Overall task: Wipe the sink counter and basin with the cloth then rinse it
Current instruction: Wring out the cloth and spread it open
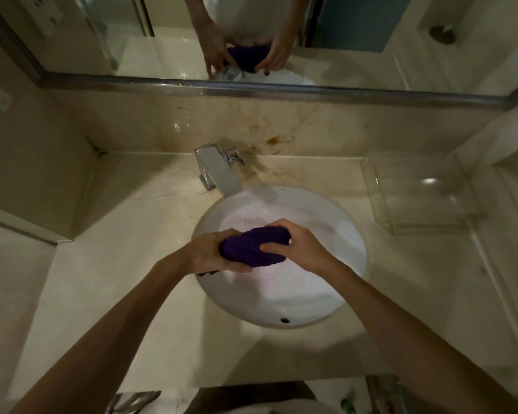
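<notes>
Two bare forearms, no sleeves, left hand (210, 252) and right hand (296, 246) ungloved, no rings or watch

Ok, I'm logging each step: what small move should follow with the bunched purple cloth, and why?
Probably twist it harder: both the left hand and right hand grip the bunched purple cloth over the round white basin, and no water visibly runs from the square chrome faucet.
</notes>
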`<state>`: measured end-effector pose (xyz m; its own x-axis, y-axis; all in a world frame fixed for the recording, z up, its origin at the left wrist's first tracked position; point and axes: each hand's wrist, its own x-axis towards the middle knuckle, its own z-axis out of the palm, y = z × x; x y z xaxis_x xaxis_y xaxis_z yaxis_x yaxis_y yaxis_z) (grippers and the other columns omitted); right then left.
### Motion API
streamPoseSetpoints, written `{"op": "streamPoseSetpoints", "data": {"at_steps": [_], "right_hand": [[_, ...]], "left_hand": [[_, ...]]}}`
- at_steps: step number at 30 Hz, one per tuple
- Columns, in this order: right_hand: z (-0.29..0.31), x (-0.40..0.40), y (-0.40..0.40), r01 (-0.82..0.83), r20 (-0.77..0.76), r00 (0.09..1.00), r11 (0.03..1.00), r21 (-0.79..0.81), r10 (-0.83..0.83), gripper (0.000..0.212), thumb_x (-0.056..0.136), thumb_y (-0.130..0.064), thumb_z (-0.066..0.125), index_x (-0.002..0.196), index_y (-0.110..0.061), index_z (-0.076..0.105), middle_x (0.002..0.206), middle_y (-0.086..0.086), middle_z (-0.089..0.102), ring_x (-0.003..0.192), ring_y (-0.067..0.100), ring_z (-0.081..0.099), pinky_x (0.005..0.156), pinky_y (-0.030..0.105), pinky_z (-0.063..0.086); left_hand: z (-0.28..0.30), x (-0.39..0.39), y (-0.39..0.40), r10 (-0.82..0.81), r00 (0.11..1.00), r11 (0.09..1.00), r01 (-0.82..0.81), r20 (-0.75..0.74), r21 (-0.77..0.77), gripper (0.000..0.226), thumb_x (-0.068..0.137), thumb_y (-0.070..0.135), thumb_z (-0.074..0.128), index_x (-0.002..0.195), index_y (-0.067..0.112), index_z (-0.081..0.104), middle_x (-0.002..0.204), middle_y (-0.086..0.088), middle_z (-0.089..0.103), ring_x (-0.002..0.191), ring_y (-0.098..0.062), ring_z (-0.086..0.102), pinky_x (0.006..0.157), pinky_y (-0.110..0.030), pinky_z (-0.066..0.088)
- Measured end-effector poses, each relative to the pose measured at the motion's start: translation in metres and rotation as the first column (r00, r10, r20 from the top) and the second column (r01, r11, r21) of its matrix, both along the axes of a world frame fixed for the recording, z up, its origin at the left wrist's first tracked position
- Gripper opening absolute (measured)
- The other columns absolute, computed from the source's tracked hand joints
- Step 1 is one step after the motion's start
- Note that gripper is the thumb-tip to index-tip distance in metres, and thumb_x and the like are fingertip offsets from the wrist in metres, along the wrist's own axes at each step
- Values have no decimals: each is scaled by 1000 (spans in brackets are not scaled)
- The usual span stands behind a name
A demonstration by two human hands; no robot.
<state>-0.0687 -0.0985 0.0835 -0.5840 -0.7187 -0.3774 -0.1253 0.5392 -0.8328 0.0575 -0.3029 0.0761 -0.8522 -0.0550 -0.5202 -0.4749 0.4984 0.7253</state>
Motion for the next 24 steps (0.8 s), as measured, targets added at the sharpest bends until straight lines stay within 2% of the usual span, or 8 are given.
{"op": "streamPoseSetpoints", "data": {"at_steps": [4, 8, 13, 16, 18, 20, 22, 24], "right_hand": [[19, 0, -3, 24, -102, 995, 998, 52, -19, 27, 91, -54, 64, 104, -31, 62, 102, -9, 70, 94, 12, 67, 77, 34, 58], [35, -3, -7, 42, -142, 989, 999, 22, -39, 18, 92, -30, 68, 110, -29, 65, 110, -7, 69, 101, 14, 65, 86, 38, 58], [47, -5, -1, 89, -202, 976, 996, 10, -85, 35, 92, -24, 70, 123, -21, 55, 113, -2, 66, 101, 15, 65, 85, 37, 59], [55, -9, 7, 121, -250, 960, 992, -41, -127, 23, 92, -31, 70, 114, -23, 65, 106, -8, 70, 100, 12, 65, 89, 39, 57], [62, -11, 11, 75, -237, 967, 993, -86, -94, 16, 93, -27, 70, 108, -27, 66, 102, -11, 70, 98, 11, 66, 89, 38, 56], [70, -10, 15, -8, -235, 972, 989, -148, -27, 16, 92, -18, 70, 105, -26, 66, 102, -10, 69, 97, 12, 66, 89, 35, 56], [78, -12, 20, -86, -260, 965, 974, -212, 29, 23, 91, -3, 67, 105, -22, 67, 105, -5, 65, 101, 14, 63, 88, 28, 54], [85, -18, 27, -109, -241, 970, 956, -271, 42, 33, 87, 7, 62, 110, -17, 65, 109, -2, 65, 106, 17, 63, 90, 24, 52]], "left_hand": [[2, -3, 15, 88, 996, 972, -89, 16, 216, 57, 69, 53, 85, 115, 27, 62, 105, 6, 71, 99, -15, 69, 90, -35, 58], [1, -5, 25, 249, 968, 895, -239, 23, 375, 53, 77, 35, 86, 112, 8, 56, 110, -7, 70, 103, -23, 70, 89, -42, 60], [8, -21, 37, 139, 962, 989, -146, -233, -12, 78, 53, 45, 96, 115, 29, 51, 103, 15, 64, 94, -8, 63, 78, -23, 56], [12, -25, 40, 132, 927, 987, -156, -352, -40, 97, 49, 75, 83, 132, 44, 45, 112, 12, 57, 96, -6, 60, 83, -27, 57], [14, -25, 41, 195, 878, 974, -225, -436, -17, 109, 53, 75, 79, 147, 50, 30, 122, 5, 42, 103, -6, 52, 86, -13, 47], [15, -27, 44, 149, 835, 970, -228, -530, -87, 104, 62, 68, 80, 150, 46, 29, 139, -1, 34, 121, -10, 45, 92, -6, 38], [22, -32, 48, 57, 807, 983, -148, -588, -107, 85, 68, 63, 80, 142, 36, 47, 146, -1, 42, 128, -11, 47, 100, -15, 44], [34, -37, 51, 113, 800, 993, -118, -589, 30, 67, 71, 42, 87, 126, 16, 58, 123, 0, 61, 107, -5, 62, 89, -24, 55]]}}
